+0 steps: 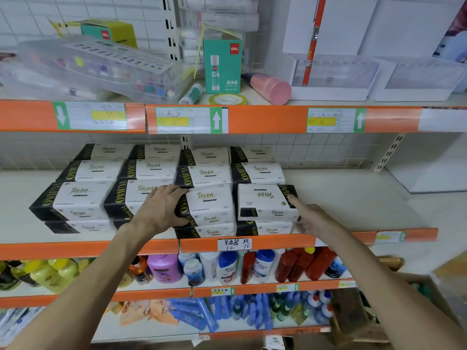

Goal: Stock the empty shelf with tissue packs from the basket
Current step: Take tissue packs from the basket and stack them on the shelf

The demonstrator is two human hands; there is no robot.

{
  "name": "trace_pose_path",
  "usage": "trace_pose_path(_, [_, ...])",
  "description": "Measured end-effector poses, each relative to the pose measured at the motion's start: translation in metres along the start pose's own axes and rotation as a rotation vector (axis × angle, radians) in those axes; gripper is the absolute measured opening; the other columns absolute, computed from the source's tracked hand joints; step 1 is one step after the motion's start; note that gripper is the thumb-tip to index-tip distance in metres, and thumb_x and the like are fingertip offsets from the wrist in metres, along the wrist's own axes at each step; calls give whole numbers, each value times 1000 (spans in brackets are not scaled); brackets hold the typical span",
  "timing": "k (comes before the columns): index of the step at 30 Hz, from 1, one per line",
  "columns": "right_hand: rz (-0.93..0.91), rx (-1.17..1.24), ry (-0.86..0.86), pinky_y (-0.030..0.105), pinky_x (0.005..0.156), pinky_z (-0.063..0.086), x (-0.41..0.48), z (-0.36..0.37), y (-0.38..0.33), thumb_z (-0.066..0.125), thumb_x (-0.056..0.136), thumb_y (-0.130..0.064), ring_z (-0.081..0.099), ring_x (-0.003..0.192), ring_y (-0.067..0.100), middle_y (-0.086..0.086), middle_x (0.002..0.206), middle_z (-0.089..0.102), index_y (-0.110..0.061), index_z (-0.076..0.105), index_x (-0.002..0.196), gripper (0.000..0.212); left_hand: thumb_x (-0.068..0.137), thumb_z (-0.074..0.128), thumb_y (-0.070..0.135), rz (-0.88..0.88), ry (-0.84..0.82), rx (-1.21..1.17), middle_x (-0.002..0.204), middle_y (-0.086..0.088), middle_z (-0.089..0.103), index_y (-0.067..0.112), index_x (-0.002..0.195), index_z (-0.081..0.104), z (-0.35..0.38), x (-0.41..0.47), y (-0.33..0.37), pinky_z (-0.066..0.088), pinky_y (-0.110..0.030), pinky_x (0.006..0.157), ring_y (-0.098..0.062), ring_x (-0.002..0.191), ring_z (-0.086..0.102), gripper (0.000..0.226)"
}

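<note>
Tissue packs [161, 188] white with black ends, stacked on shelf [353, 198], four columns; front-right pack [265, 202] turned opposite way; left hand [161, 208] spread flat, fingers on neighbouring pack's black end; right hand [310, 218] loose, forefinger touching front-right pack's right end; shelf right of that pack bare up to orange front lip.

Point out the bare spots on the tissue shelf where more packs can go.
Free: the shelf surface right of the reversed tissue pack, out to the end of the orange shelf edge, behind the right hand. A narrower bare strip lies left of the leftmost stack. Crowded: the middle, four columns packed tight, with the left hand there.
</note>
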State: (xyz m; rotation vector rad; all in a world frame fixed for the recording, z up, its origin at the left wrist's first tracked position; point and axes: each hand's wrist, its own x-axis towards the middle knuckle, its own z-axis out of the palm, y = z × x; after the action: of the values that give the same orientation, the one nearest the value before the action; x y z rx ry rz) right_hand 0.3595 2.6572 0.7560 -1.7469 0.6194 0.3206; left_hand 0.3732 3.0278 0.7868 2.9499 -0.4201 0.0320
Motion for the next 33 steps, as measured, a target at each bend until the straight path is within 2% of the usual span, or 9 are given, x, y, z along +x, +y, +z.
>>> trace_pose_path(4, [27, 211, -17, 32, 83, 52, -16, -6, -4, 76, 79, -36, 64, 92, 21, 14, 102, 72, -7, 68, 94, 33, 75, 74, 41, 2, 0, 0, 143, -1, 39, 20, 146, 34, 2, -4, 1, 25, -36, 114, -23, 131, 36, 84])
trace_pose_path(7, [-112, 448, 66, 47, 91, 53, -28, -29, -20, 76, 80, -20, 67, 97, 30, 18, 101, 71, 0, 64, 98, 29, 76, 74, 40, 3, -7, 3, 143, -1, 40, 19, 145, 34, 3, -4, 1, 24, -35, 113, -23, 131, 36, 83])
trace_pose_path(11, [-389, 392, 234, 40, 75, 57, -34, -58, -44, 70, 85, -17, 67, 92, 28, 13, 91, 73, -3, 67, 100, 21, 74, 76, 39, -1, -21, -12, 142, -1, 41, 18, 145, 36, 4, 0, -1, 24, -38, 115, -23, 131, 38, 83])
trace_pose_path(14, [-559, 244, 249, 28, 65, 51, -35, -55, -64, 71, 86, -18, 68, 75, 14, -2, 81, 72, -7, 66, 102, 20, 74, 75, 40, -4, -31, -1, 142, -1, 41, 19, 145, 36, 4, 2, -1, 23, -39, 116, -23, 131, 39, 83])
trace_pose_path(18, [-632, -374, 21, 27, 62, 56, -31, -16, -88, 72, 84, -29, 67, 83, 10, -6, 112, 60, -20, 53, 124, 45, 74, 75, 40, -12, -34, 19, 142, 0, 41, 20, 145, 35, 5, 3, -1, 23, -40, 116, -23, 130, 40, 84])
trace_pose_path(21, [-640, -677, -242, 33, 88, 50, -16, 22, -88, 68, 88, -32, 57, 114, 13, -3, 132, 52, -22, 51, 134, 50, 75, 75, 40, -16, -40, 24, 142, 1, 40, 20, 145, 35, 6, 4, -2, 23, -41, 116, -23, 130, 40, 84])
trace_pose_path(24, [-691, -828, -318, 37, 109, 38, -4, 47, -85, 61, 91, -35, 46, 130, 10, -4, 143, 50, -26, 52, 136, 46, 74, 76, 40, -13, -31, 17, 142, 0, 40, 20, 145, 35, 7, 5, -3, 23, -41, 116, -23, 129, 40, 85])
trace_pose_path(29, [-1010, -1137, 70, 39, 107, 23, -4, 41, -75, 49, 96, -47, 38, 134, 15, -7, 139, 52, -30, 52, 135, 42, 74, 76, 39, -15, -30, 8, 144, 1, 39, 21, 145, 35, 7, 6, -3, 22, -39, 116, -23, 130, 39, 84])
trace_pose_path(33, [-861, -1026, 340, 50, 107, 29, -2, 22, -40, 48, 91, -58, 32, 134, 24, 0, 142, 45, -28, 44, 139, 56, 75, 76, 38, -28, -42, -1, 145, 2, 37, 21, 146, 34, 6, 5, -2, 20, -40, 117, -23, 131, 37, 84])
